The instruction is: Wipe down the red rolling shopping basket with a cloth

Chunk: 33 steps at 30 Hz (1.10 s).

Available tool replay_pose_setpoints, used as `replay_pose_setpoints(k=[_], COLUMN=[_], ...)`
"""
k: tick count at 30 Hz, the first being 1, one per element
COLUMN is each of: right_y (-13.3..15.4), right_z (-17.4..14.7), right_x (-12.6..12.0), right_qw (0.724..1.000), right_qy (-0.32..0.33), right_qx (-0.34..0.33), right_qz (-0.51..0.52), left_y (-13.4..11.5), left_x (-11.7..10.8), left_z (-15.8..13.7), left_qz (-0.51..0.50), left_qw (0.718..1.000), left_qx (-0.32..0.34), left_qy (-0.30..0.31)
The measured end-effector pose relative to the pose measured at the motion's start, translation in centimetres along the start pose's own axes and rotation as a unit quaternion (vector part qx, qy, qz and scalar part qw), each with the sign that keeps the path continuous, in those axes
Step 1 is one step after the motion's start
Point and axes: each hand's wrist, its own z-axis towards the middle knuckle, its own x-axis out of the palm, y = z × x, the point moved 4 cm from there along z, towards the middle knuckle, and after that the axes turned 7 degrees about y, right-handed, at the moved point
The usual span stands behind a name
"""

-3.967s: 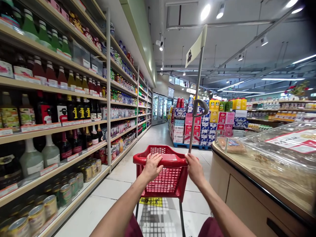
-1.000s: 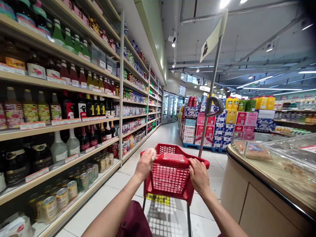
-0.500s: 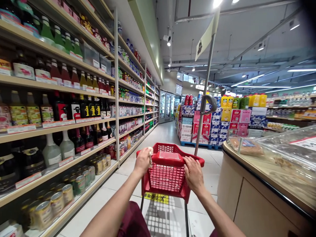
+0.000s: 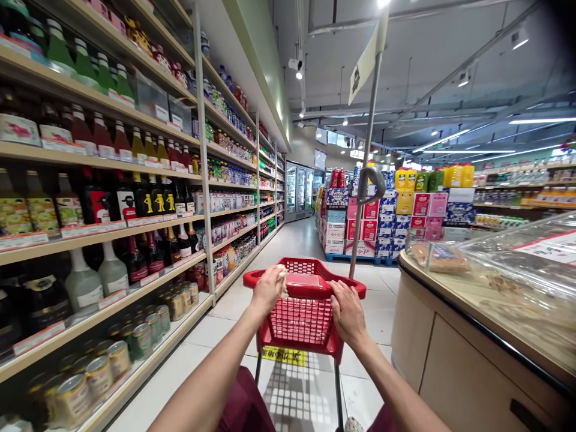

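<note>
A red plastic shopping cart [image 4: 302, 327] with a perforated basket is right in front of me. My left hand [image 4: 266, 293] is closed on a crumpled whitish cloth [image 4: 283, 281], pressed against the left part of the cart handle [image 4: 310, 291]. On the right part of that handle rests my right hand [image 4: 347, 309], its fingers curled over the top and the thumb side toward the middle. A grey metal pole [image 4: 365, 150] with a hook-shaped grip and a small flag rises from the cart's right side. No goods show in the basket.
Shelves [image 4: 153, 228] of bottles and cans line the left side. A curved counter [image 4: 423, 324] with clear covers stands close on the right. Stacked drink cartons [image 4: 364, 231] on a blue pallet stand ahead, with glass-door refrigerators [image 4: 299, 189] farther back. A yellow floor marking [image 4: 283, 356] lies below the cart.
The cart and I have moved slightly forward, and the shelves and counter have come nearer. My left hand has slid a little rightward along the handle with the cloth. The right hand keeps its place.
</note>
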Motion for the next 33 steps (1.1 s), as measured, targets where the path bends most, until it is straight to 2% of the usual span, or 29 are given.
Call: replay_pose_setpoints(k=[2, 5, 6, 8, 11, 13, 15, 17, 19, 20, 24, 26, 28, 31, 33], right_y=[-0.1, -0.6, -0.7, -0.8, -0.4, -0.2, -0.2, -0.3, -0.5, -0.6, -0.1, 0.0, -0.1, -0.6, -0.8], right_z=[-0.1, -0.3, -0.3, -0.3, -0.2, -0.1, -0.2, -0.3, -0.4, -0.4, -0.2, -0.2, -0.2, -0.3, -0.4], right_x=[-0.1, -0.2, -0.2, -0.2, -0.1, -0.1, 0.0, -0.1, -0.2, -0.3, -0.3, -0.2, -0.2, -0.3, -0.4], right_qw=[1.000, 1.000, 1.000, 1.000, 1.000, 1.000, 1.000, 1.000, 1.000, 1.000, 1.000, 1.000, 1.000, 1.000, 1.000], right_qy=[-0.016, -0.009, -0.002, 0.009, 0.002, -0.011, -0.018, -0.015, -0.005, 0.000, -0.003, -0.015, -0.016, 0.006, 0.019], right_qx=[0.011, 0.005, 0.002, -0.001, 0.004, 0.009, 0.009, 0.004, -0.002, -0.005, -0.006, 0.003, 0.007, -0.005, -0.015], right_qz=[0.010, 0.008, 0.006, 0.003, 0.004, 0.004, 0.003, 0.000, -0.002, -0.001, 0.010, 0.012, 0.011, 0.002, -0.004], left_y=[-1.7, -5.6, -6.2, -5.4, -2.0, -1.4, -3.0, -5.2, -6.0, -5.4, 0.0, 0.8, -0.7, -4.2, -4.6], left_x=[0.9, 2.8, 3.0, 2.6, 1.0, 0.8, 1.9, 3.2, 3.7, 3.4, 0.5, -0.1, 0.5, 2.0, 2.1], left_z=[0.4, 1.1, 1.2, 1.1, 0.7, 0.7, 1.0, 1.2, 1.2, 1.0, 0.2, 0.1, 0.5, 1.3, 1.5], left_qz=[-0.003, -0.013, -0.017, -0.023, -0.023, -0.019, -0.023, -0.033, -0.046, -0.051, -0.046, -0.044, -0.055, -0.081, -0.110], left_qw=[1.000, 0.994, 0.991, 0.993, 1.000, 1.000, 0.999, 0.995, 0.991, 0.991, 0.996, 0.996, 0.995, 0.990, 0.981], left_qx=[0.021, 0.101, 0.121, 0.104, 0.004, -0.018, 0.009, 0.076, 0.103, 0.090, -0.038, -0.051, -0.027, 0.045, 0.075], left_qy=[0.009, 0.038, 0.046, 0.047, 0.020, 0.009, 0.021, 0.048, 0.075, 0.082, 0.063, 0.062, 0.078, 0.109, 0.141])
